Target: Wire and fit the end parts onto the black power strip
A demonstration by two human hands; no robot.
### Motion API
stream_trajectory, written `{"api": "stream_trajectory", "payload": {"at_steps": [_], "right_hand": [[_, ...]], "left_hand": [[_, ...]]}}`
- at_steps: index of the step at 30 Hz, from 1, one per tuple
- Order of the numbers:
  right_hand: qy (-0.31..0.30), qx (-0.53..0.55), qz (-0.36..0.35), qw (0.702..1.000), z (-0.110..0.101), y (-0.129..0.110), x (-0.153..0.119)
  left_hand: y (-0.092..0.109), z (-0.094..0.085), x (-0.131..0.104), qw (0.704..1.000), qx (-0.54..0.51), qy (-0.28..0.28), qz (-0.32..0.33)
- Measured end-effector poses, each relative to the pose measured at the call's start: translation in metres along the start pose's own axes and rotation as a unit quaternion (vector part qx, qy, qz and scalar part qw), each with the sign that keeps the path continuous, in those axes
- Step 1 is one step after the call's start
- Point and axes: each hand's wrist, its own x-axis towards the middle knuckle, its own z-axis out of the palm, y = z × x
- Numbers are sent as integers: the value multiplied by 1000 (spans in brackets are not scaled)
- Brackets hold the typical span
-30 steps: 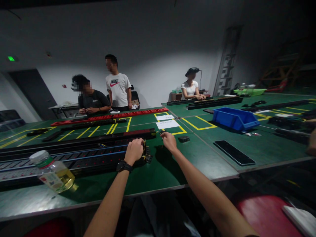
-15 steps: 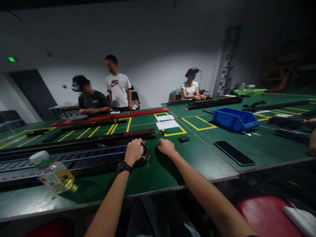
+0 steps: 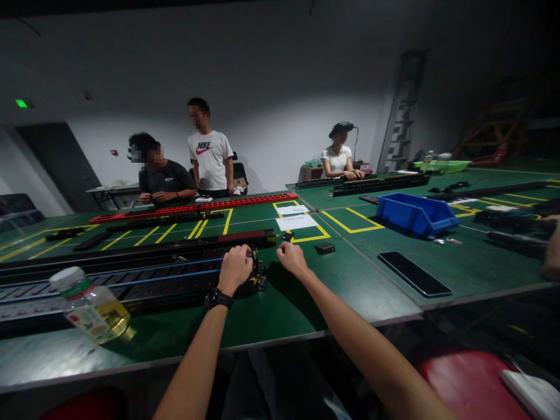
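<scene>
My left hand [image 3: 237, 267], with a black watch on its wrist, is closed over the right end of a long black rail-like assembly [image 3: 166, 279] that has blue strips and red dots along it. Small black and yellow pieces show at that end, just beyond my fingers. To the right, my right hand [image 3: 292, 258] is closed with its fingers curled, a little above the green table. Whatever it may hold is hidden. A small black part [image 3: 287, 236] lies just behind it, and a small black block [image 3: 325, 248] sits to its right.
A bottle of yellow liquid [image 3: 90, 306] stands at the front left. A phone [image 3: 413, 273], a blue bin [image 3: 415, 213] and paper sheets [image 3: 296, 222] lie on the green table [image 3: 350, 280]. A red lattice rail [image 3: 196, 207] stretches across the back. Three people are across the table.
My right hand has shifted slightly up and left, away from the near edge. The left hand stays at the end of the black assembly, and the view has moved a little.
</scene>
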Motion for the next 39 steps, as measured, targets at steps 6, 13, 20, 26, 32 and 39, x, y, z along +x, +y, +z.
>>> {"api": "stream_trajectory", "payload": {"at_steps": [6,13,20,26,32,39], "right_hand": [[18,90,-17,996,11,3,1],[-10,398,-11,917,17,-2,6],[-85,463,-20,882,17,-11,-3],[-140,488,-55,860,20,-12,-7],[-146,510,-27,847,18,-13,-8],[-137,531,12,836,18,-15,-9]], "left_hand": [[-3,2,-3,1000,-12,24,-1],[-1,0,-5,999,-26,32,23],[0,3,-7,997,-13,43,55],[2,0,-9,995,-34,51,80],[1,2,-9,992,-40,57,106],[-4,3,-3,991,-96,48,82]]}}
